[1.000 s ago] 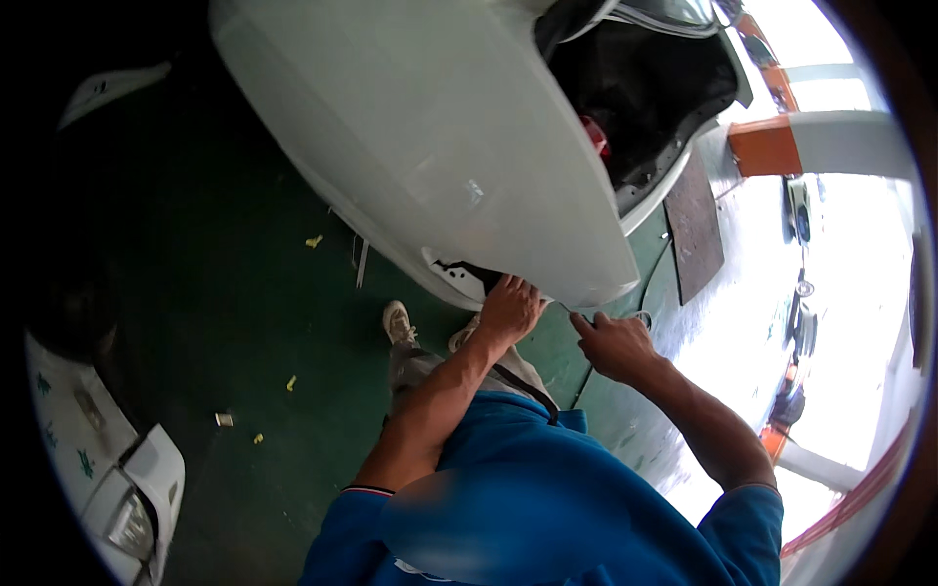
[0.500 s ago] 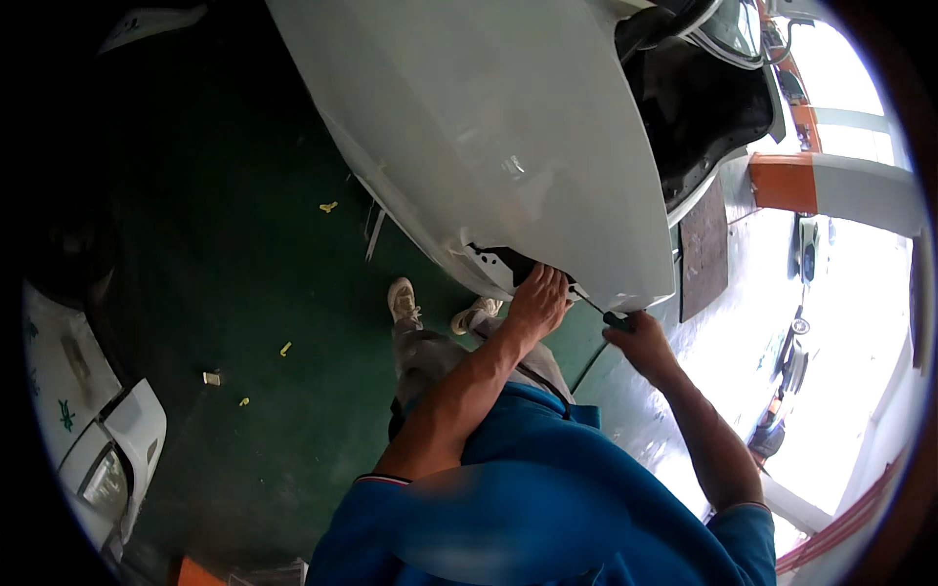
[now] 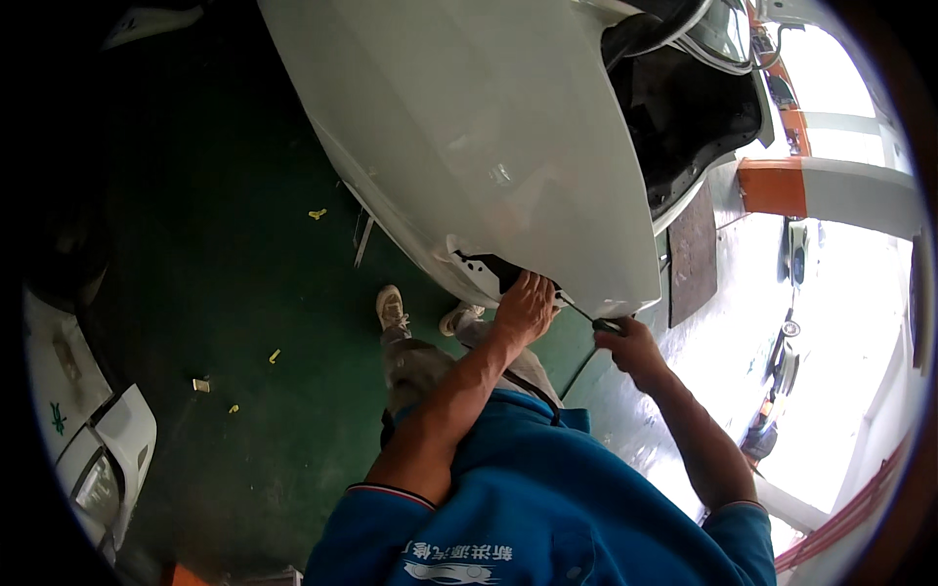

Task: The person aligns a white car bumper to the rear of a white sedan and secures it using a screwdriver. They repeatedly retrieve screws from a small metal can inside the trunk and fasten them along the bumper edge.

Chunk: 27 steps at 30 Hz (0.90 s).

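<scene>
A white car body panel (image 3: 469,117) curves in front of me, with a dark cut-out (image 3: 493,269) at its lower edge. My left hand (image 3: 526,308) is at the rim of this cut-out, fingers together and bent over the edge; whatever lies under the fingertips is hidden. To its right, my right hand (image 3: 633,347) is closed around the dark handle of a screwdriver (image 3: 608,324). The thin shaft slants up and left toward the cut-out, where its tip disappears beside my left fingers.
Yellow bits (image 3: 317,214) and a small pale block (image 3: 201,385) lie on the green floor (image 3: 293,293). Another white car part with a headlamp (image 3: 98,488) stands at the left. An open wheel-arch area (image 3: 684,117) and an orange-and-white pillar (image 3: 772,186) are at the right.
The view has shifted slightly, so the scene sits a little further left. My right hand has turned on the screwdriver handle, its fingers now wrapped further over it. My left hand stays at the cut-out.
</scene>
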Available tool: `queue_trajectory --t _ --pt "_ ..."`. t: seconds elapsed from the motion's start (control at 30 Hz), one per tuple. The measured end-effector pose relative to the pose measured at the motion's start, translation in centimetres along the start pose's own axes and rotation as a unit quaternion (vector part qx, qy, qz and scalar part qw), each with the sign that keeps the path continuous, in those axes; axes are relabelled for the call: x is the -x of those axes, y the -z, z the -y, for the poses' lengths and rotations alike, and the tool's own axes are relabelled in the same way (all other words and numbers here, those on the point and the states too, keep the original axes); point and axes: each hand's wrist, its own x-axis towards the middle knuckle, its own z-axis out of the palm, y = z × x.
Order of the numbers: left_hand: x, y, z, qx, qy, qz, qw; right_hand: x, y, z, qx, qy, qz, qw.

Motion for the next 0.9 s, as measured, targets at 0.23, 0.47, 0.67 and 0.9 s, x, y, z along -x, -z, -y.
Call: queue_trajectory --t 0.23,0.47,0.67,0.9 --pt "-0.2 0.1 -0.3 -0.032 -0.022 -0.006 0.999 0.7 -0.1 0.5 0.463 0.222 0.014 0.858" --pt "-0.2 0.0 -0.1 -0.025 -0.026 -0.026 0.999 0.1 0.3 -0.3 0.053 0.036 0.0 0.998" --pt "-0.2 -0.2 -0.2 -0.008 -0.022 -0.01 1.0 1.2 -0.6 2.1 0.535 0.216 0.004 0.817" --pt "-0.2 0.2 -0.1 -0.007 -0.032 -0.021 0.999 -0.2 -0.5 1.1 -0.061 -0.053 -0.024 0.996"
